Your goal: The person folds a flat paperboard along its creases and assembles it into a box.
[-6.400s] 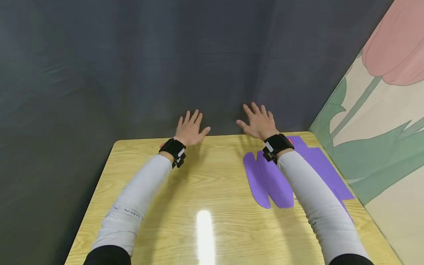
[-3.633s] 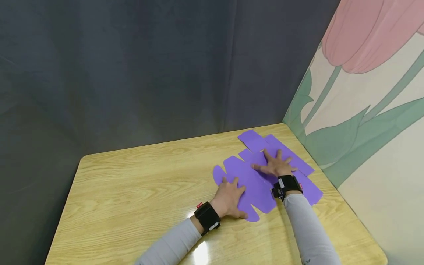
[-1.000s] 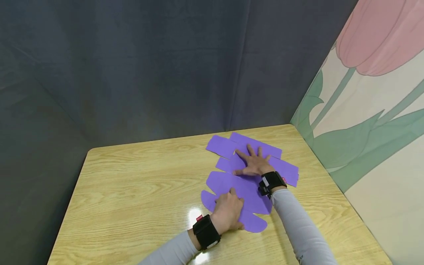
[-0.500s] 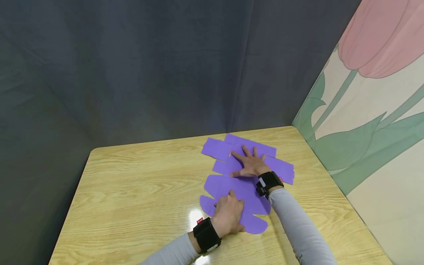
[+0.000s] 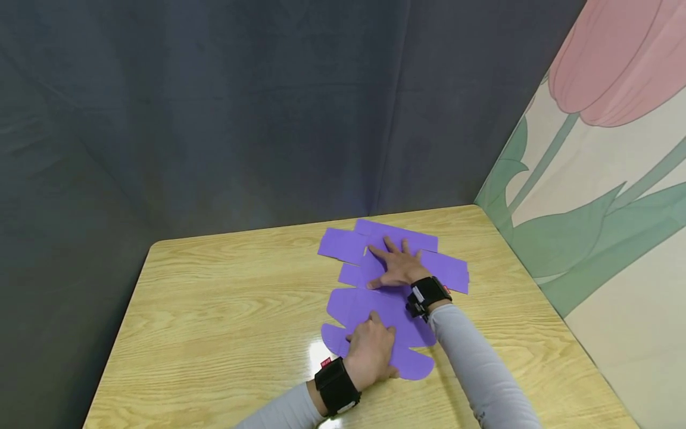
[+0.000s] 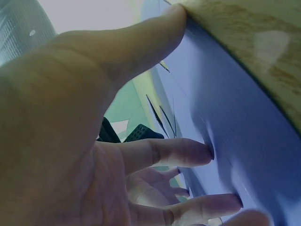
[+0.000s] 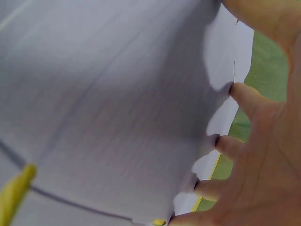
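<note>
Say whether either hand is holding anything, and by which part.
Nothing is held. The left hand touches the near part of the purple sheet from above, and the right hand rests, fingers spread, on the sheet's far part; neither grip closes round it.

Indoor corner, dark curtain (image 5: 268, 119), tulip backdrop (image 5: 605, 155)

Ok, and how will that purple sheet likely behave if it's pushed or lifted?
The purple sheet may slide readily, since the table under it looks smooth and glossy. It looks thin, so it's probably light and bendable. The narrow flaps at its edges might droop first when lifted.
</note>
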A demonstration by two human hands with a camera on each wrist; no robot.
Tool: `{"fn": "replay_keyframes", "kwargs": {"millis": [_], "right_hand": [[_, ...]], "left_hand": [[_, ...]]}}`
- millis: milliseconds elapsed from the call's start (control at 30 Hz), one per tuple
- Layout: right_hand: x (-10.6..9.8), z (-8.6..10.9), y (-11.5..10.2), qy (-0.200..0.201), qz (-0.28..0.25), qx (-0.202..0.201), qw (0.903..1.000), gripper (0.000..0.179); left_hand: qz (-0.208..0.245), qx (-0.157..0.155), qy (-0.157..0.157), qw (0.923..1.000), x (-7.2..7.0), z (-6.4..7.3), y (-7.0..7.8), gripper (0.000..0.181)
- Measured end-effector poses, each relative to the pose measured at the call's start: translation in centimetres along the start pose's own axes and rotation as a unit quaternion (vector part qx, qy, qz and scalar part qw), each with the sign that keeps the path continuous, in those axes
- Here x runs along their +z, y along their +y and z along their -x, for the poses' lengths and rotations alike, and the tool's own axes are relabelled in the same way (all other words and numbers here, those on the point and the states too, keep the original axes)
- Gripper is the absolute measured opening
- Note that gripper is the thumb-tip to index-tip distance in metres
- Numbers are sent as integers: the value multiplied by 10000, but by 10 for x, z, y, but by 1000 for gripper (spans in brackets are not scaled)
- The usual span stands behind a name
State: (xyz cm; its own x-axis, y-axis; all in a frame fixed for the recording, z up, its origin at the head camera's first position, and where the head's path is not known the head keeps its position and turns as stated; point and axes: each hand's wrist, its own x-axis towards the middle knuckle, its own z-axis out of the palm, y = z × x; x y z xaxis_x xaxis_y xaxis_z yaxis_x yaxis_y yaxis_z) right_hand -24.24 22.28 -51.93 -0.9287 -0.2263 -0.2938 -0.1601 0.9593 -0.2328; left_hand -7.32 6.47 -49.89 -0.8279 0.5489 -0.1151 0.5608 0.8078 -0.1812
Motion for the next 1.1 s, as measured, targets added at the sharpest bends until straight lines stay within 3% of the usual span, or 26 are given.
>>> {"fn": "replay_keyframes", "kwargs": {"millis": [467, 1100], "right_hand": [[0, -5, -16, 104, -116, -39, 9999, 124], [11, -15, -40, 393, -468, -106, 9981, 136]], "left_hand": [[-372, -208, 69, 9991, 5, 4, 5, 87], [-589, -827, 123, 9948, 5, 6, 15, 85]]}}
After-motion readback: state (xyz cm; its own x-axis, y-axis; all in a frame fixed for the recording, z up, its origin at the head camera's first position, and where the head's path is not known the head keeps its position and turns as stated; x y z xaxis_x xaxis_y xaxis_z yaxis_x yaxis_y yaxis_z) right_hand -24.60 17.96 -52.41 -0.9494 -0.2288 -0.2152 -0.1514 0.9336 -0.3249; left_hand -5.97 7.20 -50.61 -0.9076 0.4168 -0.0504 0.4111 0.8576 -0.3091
